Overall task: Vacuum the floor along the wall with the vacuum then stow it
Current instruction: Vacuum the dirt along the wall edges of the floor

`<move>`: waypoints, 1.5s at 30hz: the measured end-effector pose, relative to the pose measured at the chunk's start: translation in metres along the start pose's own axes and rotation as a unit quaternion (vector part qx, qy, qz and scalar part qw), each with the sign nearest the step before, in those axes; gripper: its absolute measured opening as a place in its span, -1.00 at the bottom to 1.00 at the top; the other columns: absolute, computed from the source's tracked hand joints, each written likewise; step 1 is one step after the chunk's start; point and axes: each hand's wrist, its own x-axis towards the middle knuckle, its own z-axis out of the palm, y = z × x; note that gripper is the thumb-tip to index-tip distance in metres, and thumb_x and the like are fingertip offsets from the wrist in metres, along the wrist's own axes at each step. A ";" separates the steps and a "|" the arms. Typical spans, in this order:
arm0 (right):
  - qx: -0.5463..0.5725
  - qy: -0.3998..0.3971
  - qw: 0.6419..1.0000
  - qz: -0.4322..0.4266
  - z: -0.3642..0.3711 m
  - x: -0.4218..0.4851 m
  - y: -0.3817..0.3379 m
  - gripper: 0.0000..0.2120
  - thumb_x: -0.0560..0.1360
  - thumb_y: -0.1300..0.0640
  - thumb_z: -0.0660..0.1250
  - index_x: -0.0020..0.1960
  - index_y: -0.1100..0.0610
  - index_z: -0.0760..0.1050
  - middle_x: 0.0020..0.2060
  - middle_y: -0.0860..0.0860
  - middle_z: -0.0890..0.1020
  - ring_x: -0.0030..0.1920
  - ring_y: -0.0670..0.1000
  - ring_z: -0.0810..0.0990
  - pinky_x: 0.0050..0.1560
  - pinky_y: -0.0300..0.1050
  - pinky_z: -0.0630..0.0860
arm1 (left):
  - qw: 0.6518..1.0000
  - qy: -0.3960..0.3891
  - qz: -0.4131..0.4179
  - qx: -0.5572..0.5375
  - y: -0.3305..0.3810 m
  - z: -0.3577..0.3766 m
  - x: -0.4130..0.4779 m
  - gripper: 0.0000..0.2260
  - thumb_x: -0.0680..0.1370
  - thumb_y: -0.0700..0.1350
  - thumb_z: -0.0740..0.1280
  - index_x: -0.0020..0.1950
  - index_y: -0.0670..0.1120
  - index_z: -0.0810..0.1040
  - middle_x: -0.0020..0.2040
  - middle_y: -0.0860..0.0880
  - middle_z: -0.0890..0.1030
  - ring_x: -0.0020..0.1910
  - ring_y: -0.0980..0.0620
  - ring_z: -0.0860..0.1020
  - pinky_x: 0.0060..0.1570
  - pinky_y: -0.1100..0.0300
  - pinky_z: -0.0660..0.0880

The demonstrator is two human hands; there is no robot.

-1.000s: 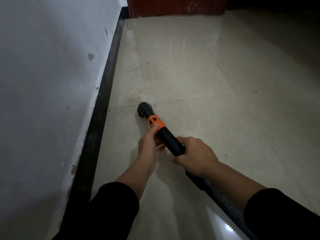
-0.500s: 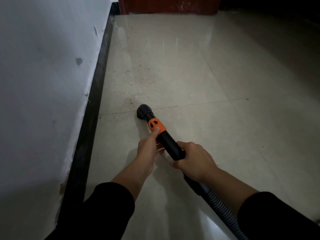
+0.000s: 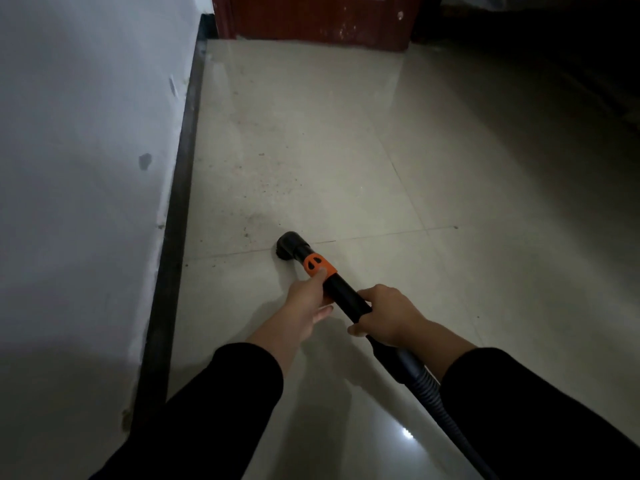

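Note:
The vacuum wand (image 3: 341,292) is a black tube with an orange collar (image 3: 319,265), and its round black nozzle (image 3: 289,244) rests on the pale tiled floor (image 3: 346,150) at a grout line. My left hand (image 3: 306,304) holds the tube just behind the collar, thumb on the orange part. My right hand (image 3: 388,315) grips the tube further back. A ribbed hose (image 3: 429,393) runs from the wand toward the lower right. Dark specks of dirt (image 3: 270,192) lie on the tile ahead of the nozzle.
A white wall (image 3: 86,168) with a dark skirting board (image 3: 178,220) runs along the left. A red-brown door (image 3: 311,19) stands at the far end. The right side of the floor fades into shadow.
The nozzle has slid slightly forward and right, up to the grout line, and the view has shifted along the wall toward the door. Both hands keep their hold.

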 end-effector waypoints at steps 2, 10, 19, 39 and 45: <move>0.012 -0.001 1.000 -0.004 -0.005 0.007 0.013 -0.64 0.36 0.06 0.51 0.13 0.10 0.57 -0.23 0.02 0.54 -0.17 0.05 0.55 -0.22 -0.18 0.40 | 1.000 0.005 0.007 0.006 -0.001 0.010 0.005 -0.62 0.62 0.00 0.28 0.32 -0.22 0.44 -0.06 -0.09 0.60 -0.14 0.05 0.59 -0.21 0.21 0.50; 0.030 -0.017 0.999 -0.010 -0.035 0.022 0.058 -0.61 0.32 0.09 0.50 0.14 0.09 0.59 -0.20 0.05 0.56 -0.08 0.13 0.61 -0.21 -0.15 0.42 | 1.000 0.007 -0.001 0.024 -0.003 0.064 0.008 -0.61 0.64 0.00 0.24 0.36 -0.22 0.44 0.08 -0.13 0.57 0.04 -0.03 0.54 0.09 0.09 0.47; 0.063 -0.013 0.997 -0.031 -0.045 0.059 0.073 -0.70 0.24 0.11 0.55 -0.04 0.10 0.64 -0.29 0.06 0.65 -0.22 0.06 0.65 -0.13 -0.05 0.62 | 0.997 0.025 0.057 0.047 0.009 0.078 0.038 -0.62 0.61 0.03 0.28 0.29 -0.22 0.48 -0.04 -0.09 0.61 -0.11 0.05 0.58 -0.22 0.22 0.50; 0.091 -0.049 0.992 -0.070 -0.037 0.053 0.068 -0.57 0.24 0.17 0.55 0.11 0.04 0.66 -0.30 0.07 0.69 -0.26 0.03 0.66 -0.05 -0.02 0.64 | 0.995 0.018 0.099 -0.010 -0.015 0.052 0.041 -0.76 0.60 0.01 0.27 0.12 -0.14 0.54 -0.15 -0.08 0.64 -0.17 0.03 0.61 -0.15 0.19 0.49; 0.066 -0.075 0.992 -0.072 -0.038 0.033 0.074 -0.53 0.25 0.18 0.55 0.15 -0.01 0.65 -0.43 -0.09 0.63 -0.35 -0.08 0.62 -0.20 -0.18 0.57 | 0.996 0.026 0.086 -0.024 -0.031 0.051 0.023 -0.76 0.61 0.00 0.25 -0.08 -0.15 0.55 -0.23 -0.13 0.62 -0.25 -0.01 0.53 -0.26 0.21 0.41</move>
